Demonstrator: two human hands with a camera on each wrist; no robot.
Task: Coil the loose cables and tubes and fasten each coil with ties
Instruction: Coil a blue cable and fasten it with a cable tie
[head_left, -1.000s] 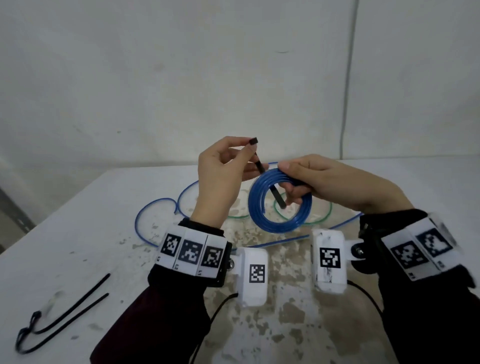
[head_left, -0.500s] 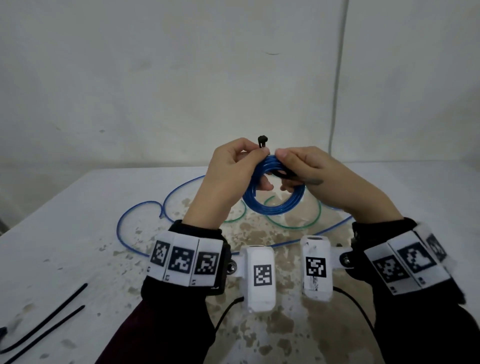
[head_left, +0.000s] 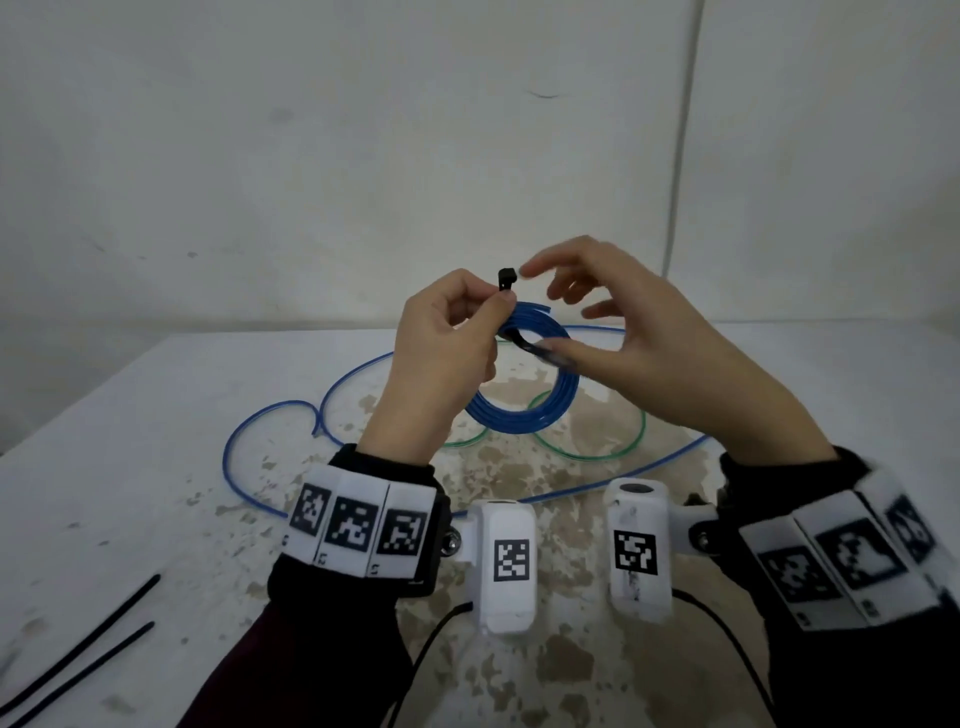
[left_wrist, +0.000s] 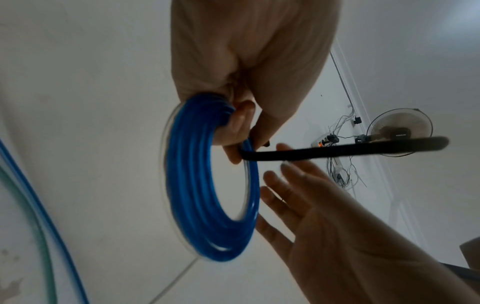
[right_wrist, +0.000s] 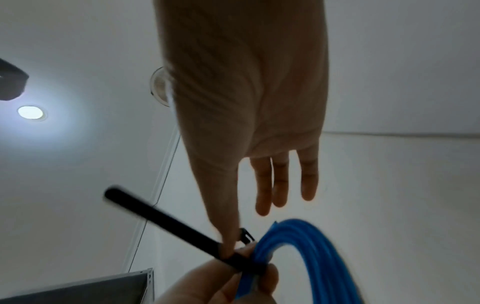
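The left hand (head_left: 441, 358) was raised above the table, its thumb and curled fingers gripping the top of a coil of translucent blue plastic tubing (head_left: 540, 410) together with a black plastic cable tie (head_left: 505, 276) looped round the strands. The tie's square head stood up just above the left fingertips, and in the left wrist view its long black tail (left_wrist: 345, 151) ran out sideways from the pinch, passing just above the other hand's fingers. The right hand (head_left: 644, 343) hovered just beside the coil with its fingers straight and spread, gripping nothing; in the right wrist view its thumb tip lay against the tie strap (right_wrist: 176, 228) where that met the coil (right_wrist: 311, 246). The coil hung upright from the left hand, clear of the tabletop.

Each wrist carried a white band of square black-and-white coded markers (head_left: 358, 525), and a white camera housing (head_left: 506, 561) with one more such marker; no readable words showed on them.

Below, on the worn white table (head_left: 130, 467) with brown patches, lay a long loose blue tube (head_left: 270, 410) in wide curves and a thinner loose green tube (head_left: 587, 454). Two spare black cable ties (head_left: 88, 660) lay near the table's near-left edge. In the left wrist view a wall fan (left_wrist: 400, 131) carried a dark label too blurred to read.
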